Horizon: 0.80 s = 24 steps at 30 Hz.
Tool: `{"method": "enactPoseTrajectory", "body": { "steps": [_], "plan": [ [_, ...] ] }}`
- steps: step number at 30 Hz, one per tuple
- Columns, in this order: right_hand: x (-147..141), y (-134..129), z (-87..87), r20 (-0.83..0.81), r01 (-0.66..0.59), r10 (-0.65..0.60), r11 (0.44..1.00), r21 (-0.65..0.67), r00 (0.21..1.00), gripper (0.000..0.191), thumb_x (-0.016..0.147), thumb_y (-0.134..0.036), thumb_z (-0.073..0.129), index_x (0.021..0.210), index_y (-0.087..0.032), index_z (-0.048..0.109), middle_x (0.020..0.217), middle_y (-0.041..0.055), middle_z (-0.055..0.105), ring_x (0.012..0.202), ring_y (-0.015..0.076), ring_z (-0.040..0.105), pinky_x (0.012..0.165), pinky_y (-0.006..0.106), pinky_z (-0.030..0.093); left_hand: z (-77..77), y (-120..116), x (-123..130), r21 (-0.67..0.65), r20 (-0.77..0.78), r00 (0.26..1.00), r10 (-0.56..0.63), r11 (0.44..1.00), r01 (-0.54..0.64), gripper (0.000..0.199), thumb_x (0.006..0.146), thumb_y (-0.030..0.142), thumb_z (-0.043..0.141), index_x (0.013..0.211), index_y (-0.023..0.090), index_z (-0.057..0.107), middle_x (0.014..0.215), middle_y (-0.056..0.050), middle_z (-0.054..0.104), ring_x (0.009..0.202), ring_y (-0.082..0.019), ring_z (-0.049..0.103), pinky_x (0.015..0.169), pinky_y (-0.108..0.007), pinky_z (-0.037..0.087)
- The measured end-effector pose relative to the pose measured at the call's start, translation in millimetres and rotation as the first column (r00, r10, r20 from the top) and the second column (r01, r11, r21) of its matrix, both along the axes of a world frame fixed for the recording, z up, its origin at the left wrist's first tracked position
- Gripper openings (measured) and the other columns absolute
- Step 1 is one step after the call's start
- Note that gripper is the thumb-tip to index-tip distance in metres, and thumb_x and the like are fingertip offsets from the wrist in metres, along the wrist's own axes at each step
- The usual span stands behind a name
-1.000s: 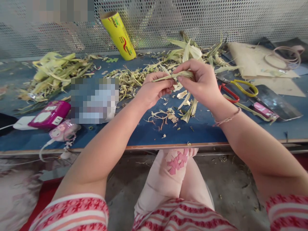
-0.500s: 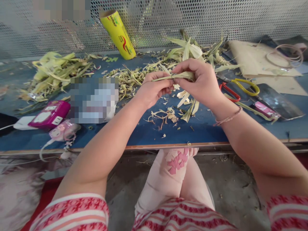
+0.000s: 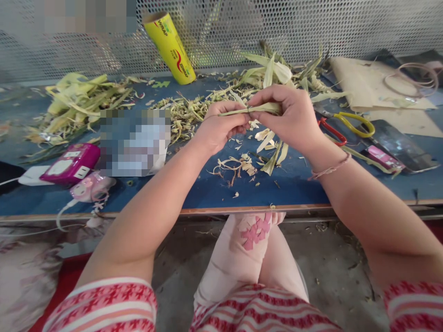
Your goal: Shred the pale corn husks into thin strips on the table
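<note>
Both my hands meet over the middle of the blue table, pinching a narrow, pale green corn husk strip (image 3: 265, 109). The fingers of my left hand (image 3: 221, 127) are closed on its left end. On the strip's right part, the thumb and fingertips of my right hand (image 3: 289, 113) press together. A thin dark band crosses the strip between the hands; whether it is thread or wire I cannot tell. Under my hands lie husk scraps (image 3: 273, 159) and curled shreds (image 3: 238, 165). My curled fingers partly hide the strip.
A yellow wrap roll (image 3: 171, 48) leans against the perforated metal screen (image 3: 242, 32). Husk piles lie at left (image 3: 83, 99) and behind my hands. Scissors (image 3: 353, 124), a dark phone-like slab (image 3: 404, 145) and brown paper (image 3: 377, 83) lie right; a magenta charger (image 3: 71, 162) sits left.
My hands keep the same pinch on the corn husk strip. My right hand has shifted very slightly to the right; the things on the table lie as before.
</note>
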State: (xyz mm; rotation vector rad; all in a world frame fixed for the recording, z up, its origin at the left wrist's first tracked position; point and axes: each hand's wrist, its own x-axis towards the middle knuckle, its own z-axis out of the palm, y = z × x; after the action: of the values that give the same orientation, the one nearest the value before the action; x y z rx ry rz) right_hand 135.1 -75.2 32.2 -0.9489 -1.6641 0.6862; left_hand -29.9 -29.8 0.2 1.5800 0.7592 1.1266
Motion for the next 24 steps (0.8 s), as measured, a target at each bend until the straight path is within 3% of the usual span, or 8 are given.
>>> {"method": "enactPoseTrajectory", "body": {
  "steps": [8,16,24],
  "plan": [
    [2.5,2.1,-2.0,0.083,0.018,-0.025,0.996,0.086,0.996,0.017,0.075,-0.007,0.068,0.088,-0.019,0.067,0.092,0.0021,0.064,0.097,0.0177,0.063,0.091,0.033,0.052,3.0,-0.3,0.7,-0.046,0.006,1.000,-0.010,0.999,0.011,0.008,0.073,0.011,0.065,0.075,0.018,0.061,0.055,0.004,0.054,0.055,-0.008,0.059,0.056,-0.021,0.049],
    [4.8,10.3,-10.5,0.160,0.023,-0.057,0.977,0.210,0.986,0.016,0.079,-0.028,0.071,0.091,-0.020,0.065,0.089,0.0028,0.066,0.089,0.0192,0.065,0.088,0.038,0.057,8.6,-8.4,3.6,-0.117,0.015,1.000,0.025,0.993,-0.023,0.008,0.073,0.013,0.064,0.081,0.015,0.063,0.056,0.003,0.058,0.056,-0.008,0.061,0.058,-0.021,0.049],
    [4.2,11.1,-10.8,0.149,-0.004,-0.028,0.979,0.204,0.988,0.018,0.080,-0.032,0.070,0.093,-0.019,0.066,0.090,0.0020,0.067,0.091,0.0194,0.066,0.089,0.040,0.057,9.6,-7.8,3.6,-0.151,0.073,0.997,0.010,0.989,0.001,0.005,0.072,0.010,0.061,0.072,0.015,0.061,0.057,0.002,0.058,0.053,-0.007,0.057,0.055,-0.020,0.047]
  ]
}}
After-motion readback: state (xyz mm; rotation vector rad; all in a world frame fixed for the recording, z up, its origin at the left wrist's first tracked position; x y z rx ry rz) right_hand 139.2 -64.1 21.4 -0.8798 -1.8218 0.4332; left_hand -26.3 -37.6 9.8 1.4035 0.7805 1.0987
